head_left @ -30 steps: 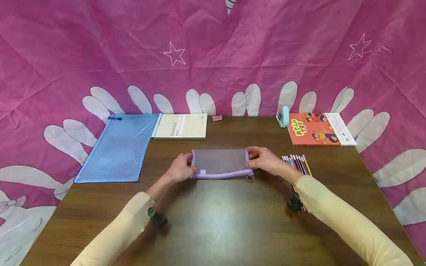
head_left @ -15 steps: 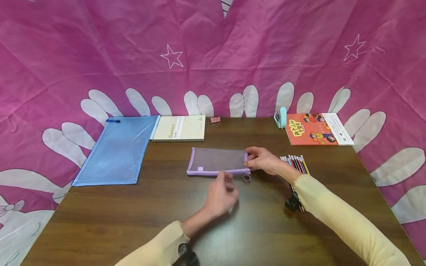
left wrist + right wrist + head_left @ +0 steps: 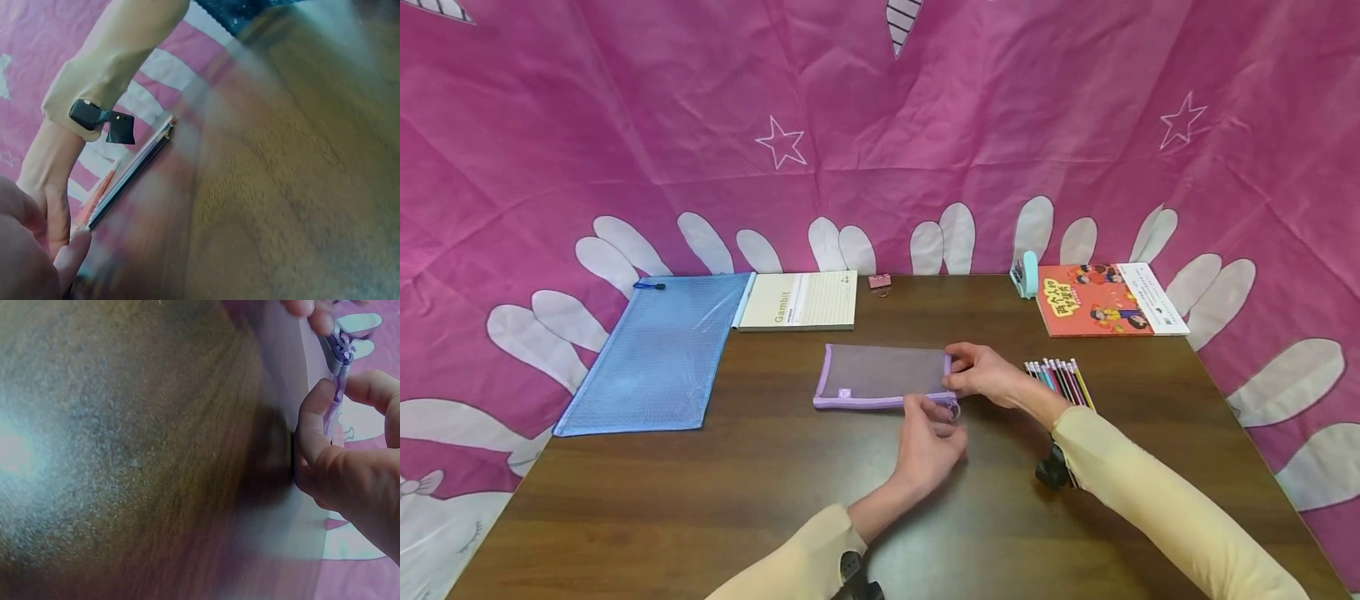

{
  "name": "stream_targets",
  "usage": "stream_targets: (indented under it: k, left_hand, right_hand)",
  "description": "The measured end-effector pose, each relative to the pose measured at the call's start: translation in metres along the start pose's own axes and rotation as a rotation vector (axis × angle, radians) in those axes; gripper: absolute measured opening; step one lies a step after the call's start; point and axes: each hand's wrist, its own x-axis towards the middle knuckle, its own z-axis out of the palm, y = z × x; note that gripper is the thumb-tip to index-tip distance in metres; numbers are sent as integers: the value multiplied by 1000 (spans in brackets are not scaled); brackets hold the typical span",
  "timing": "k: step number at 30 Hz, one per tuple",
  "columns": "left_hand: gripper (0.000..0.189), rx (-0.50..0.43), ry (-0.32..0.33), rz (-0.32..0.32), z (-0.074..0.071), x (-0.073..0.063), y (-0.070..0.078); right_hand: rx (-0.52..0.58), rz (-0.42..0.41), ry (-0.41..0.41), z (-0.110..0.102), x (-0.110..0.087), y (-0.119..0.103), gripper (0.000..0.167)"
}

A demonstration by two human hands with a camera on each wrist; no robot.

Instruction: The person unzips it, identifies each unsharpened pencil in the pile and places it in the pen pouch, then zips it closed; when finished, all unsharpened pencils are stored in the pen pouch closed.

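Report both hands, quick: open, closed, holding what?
Left hand: by the zipper; whether it grips anything cannot be told.
Right hand: closed, holding the pouch by its right edge.

The zip pouch [image 3: 883, 372] is near the middle of the table [image 3: 760, 492]. My right hand [image 3: 988, 375] is at its right end, and my left hand [image 3: 928, 450] is by its front edge. The zip folder [image 3: 651, 358] lies on the left, right next to the notebook [image 3: 820, 302]. The binder clip [image 3: 879, 282] is just right of that. At the back right, the stapler [image 3: 1030, 275] is beside the picture book [image 3: 1101, 304]. The pencils [image 3: 1062, 379] lie in front of the book.
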Motion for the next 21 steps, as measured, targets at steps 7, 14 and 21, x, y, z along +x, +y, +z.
stream_targets:
  k: [7,14,21]
  left_hand:
    - [55,106,4,98,-5,5,-3]
    - [42,532,51,400,-11,18,-9]
    - [28,748,19,524,-13,23,-8]
  right_hand:
    - [14,10,2,1,0,3,69]
    - [-12,32,20,1,1,1,68]
    - [-5,39,27,1,-1,2,69]
